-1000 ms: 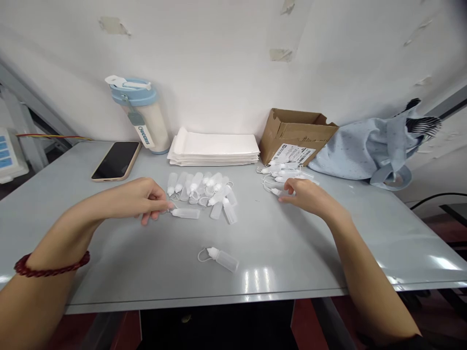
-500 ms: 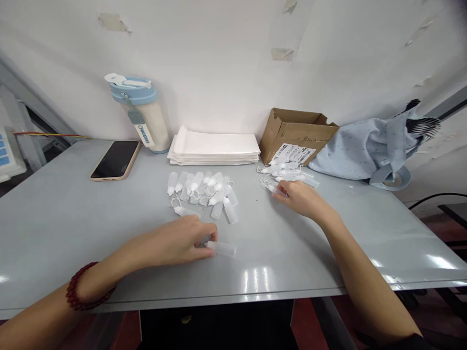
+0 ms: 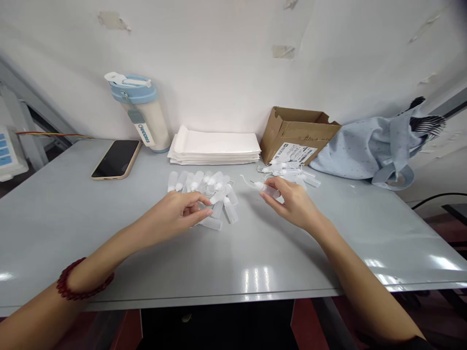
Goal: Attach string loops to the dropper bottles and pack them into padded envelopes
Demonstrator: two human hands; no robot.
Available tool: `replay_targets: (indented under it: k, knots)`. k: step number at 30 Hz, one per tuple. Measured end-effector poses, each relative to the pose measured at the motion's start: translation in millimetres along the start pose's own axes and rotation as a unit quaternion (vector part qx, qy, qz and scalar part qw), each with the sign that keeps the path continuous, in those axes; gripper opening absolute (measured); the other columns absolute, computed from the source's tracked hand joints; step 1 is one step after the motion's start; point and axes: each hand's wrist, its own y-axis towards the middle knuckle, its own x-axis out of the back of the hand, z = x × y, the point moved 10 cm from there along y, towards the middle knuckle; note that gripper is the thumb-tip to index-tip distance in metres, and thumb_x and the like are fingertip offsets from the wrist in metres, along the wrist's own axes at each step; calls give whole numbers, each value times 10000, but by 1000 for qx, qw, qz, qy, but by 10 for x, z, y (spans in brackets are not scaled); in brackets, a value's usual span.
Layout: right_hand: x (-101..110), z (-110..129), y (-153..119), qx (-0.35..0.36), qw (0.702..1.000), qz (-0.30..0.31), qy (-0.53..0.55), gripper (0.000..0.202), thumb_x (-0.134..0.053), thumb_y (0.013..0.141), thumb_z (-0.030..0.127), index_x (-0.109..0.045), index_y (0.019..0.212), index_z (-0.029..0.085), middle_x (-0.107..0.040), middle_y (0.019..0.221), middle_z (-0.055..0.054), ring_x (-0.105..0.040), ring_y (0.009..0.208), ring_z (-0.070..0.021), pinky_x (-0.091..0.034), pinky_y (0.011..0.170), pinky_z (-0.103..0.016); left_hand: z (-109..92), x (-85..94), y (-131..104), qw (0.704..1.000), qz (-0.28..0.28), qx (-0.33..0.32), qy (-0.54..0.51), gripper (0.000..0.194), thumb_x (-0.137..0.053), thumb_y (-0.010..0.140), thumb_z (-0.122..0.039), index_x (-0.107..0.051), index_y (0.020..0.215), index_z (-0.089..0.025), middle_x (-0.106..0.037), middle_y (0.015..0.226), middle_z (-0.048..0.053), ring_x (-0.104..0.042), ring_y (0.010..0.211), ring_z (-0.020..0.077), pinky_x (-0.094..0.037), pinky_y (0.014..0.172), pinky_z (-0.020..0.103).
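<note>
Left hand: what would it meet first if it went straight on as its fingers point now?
Most likely the translucent bottles just ahead of the left hand; whether it touches one is unclear.

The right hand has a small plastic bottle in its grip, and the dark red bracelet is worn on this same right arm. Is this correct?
Not entirely: the dark red bracelet is on the left arm, as the head view shows. The right hand does have a small plastic bottle in its grip.
</note>
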Motion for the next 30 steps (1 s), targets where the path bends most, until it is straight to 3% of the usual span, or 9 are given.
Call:
replay_targets:
  k: [5,11,17,30]
  knots:
    - [-61,313,-50,66,997,-19,36,164,-469,915,311,-468,1008,177,-654,866,-87,-607,667,-183,-443,567,-277,-101,-59,-7,993,-27,7,-115,366,-496,859,-480,-608,1065,-199,-607,689,-10,-551,515,108,-463,498,210]
    - [-168,611,-112,126,990,-5,57,159,-462,919,287,-472,1019,164,-656,849,-89,-619,674,-186,-454,555,-274,-186,-84,-36,991,-30,-4,-128,306,-462,888,-442,-617,945,-184,-617,728,0,-548,536,98,-475,524,205]
    - [-191,618,-120,119,991,0,65,175,-466,921,308,-481,1018,164,-663,852,-87,-625,670,-183,-463,562,-277,-222,-74,-37,994,-31,-32,-97,297,-413,912,-388,-602,806,-184,-607,700,-13,-531,535,92,-446,536,206]
    - [-183,723,-146,139,988,1,74,177,-471,923,311,-494,1020,164,-680,843,-83,-636,663,-177,-474,557,-270,-294,-193,-38,992,3,-75,-98,281,-379,935,-309,-634,914,-193,-627,719,-17,-545,548,91,-445,573,215]
